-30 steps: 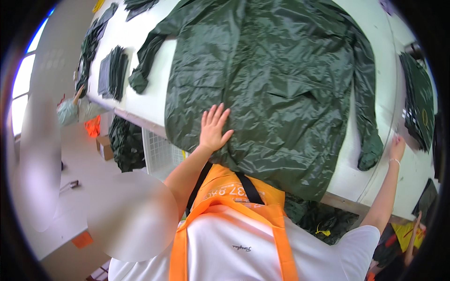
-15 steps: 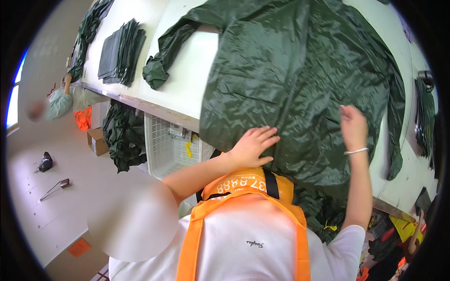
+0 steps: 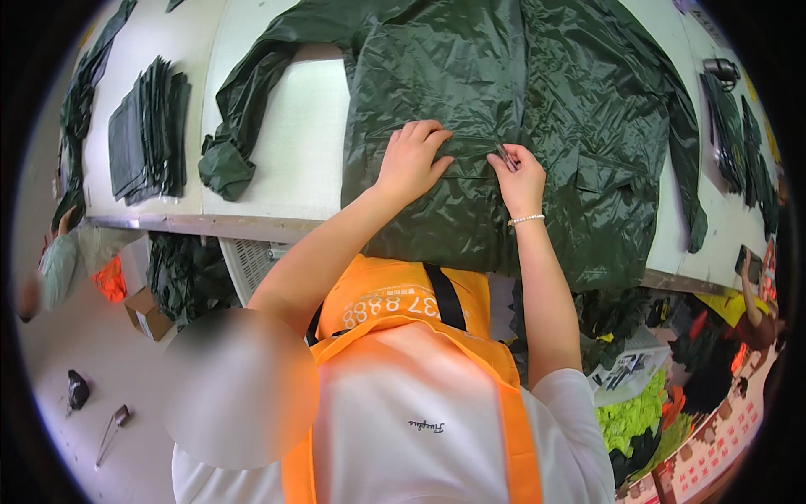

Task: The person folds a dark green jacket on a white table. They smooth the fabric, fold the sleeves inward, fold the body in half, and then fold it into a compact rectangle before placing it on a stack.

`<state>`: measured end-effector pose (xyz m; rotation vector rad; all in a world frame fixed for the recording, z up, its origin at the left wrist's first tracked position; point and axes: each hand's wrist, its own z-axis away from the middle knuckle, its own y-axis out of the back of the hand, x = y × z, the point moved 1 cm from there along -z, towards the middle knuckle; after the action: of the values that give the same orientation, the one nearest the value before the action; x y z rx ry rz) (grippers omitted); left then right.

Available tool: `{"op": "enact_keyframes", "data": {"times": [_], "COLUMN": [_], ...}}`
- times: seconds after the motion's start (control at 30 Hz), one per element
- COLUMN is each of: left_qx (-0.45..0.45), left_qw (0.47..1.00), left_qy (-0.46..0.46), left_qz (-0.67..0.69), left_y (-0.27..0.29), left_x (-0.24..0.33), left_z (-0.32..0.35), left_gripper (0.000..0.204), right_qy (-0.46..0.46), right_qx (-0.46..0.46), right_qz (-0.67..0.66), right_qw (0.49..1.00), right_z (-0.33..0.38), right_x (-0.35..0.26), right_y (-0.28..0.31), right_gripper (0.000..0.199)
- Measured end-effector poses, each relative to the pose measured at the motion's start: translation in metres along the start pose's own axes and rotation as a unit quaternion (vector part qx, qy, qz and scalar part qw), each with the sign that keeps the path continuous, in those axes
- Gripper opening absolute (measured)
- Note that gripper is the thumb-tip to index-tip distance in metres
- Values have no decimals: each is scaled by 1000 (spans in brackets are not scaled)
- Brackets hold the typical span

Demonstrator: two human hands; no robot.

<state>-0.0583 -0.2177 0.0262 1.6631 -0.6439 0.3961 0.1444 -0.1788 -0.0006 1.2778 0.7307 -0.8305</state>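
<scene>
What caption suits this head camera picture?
Both hands, left hand and right hand, press on a dark green raincoat spread over a white table.

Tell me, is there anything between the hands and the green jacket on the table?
Nothing visible. The left hand lies flat on the jacket, near the left pocket. The right hand is also on the fabric and pinches a small thin object at the front seam; what it is cannot be told.
</scene>
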Motion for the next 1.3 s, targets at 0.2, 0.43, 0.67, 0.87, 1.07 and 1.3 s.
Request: {"op": "enact_keyframes", "data": {"times": [0.2,0.43,0.67,0.87,1.07,1.3], "left_qx": [15,17,6,9,12,-96], "left_qw": [1000,1000,999,995,983,939], "left_qy": [-5,4,-9,27,60,151], "left_qz": [15,21,44,95,175,292], "left_y": [-12,-10,-25,-47,-41,-29], "left_x": [-11,-9,11,12,-4,-14], "left_z": [-2,-3,-33,-42,-48,-54], "left_gripper": [37,35,23,10,6,11], "right_qy": [102,80,7,-42,-6,172], "right_qx": [-18,-29,-44,-63,-85,-57], "right_qz": [122,147,56,-20,79,274], "right_qw": [987,986,997,997,993,944], "right_z": [-9,-31,-39,-33,-2,6], "right_x": [-33,-14,-22,-25,-33,-49], "right_y": [-9,-10,8,20,25,7], "right_gripper": [18,13,15,15,25,19]}}
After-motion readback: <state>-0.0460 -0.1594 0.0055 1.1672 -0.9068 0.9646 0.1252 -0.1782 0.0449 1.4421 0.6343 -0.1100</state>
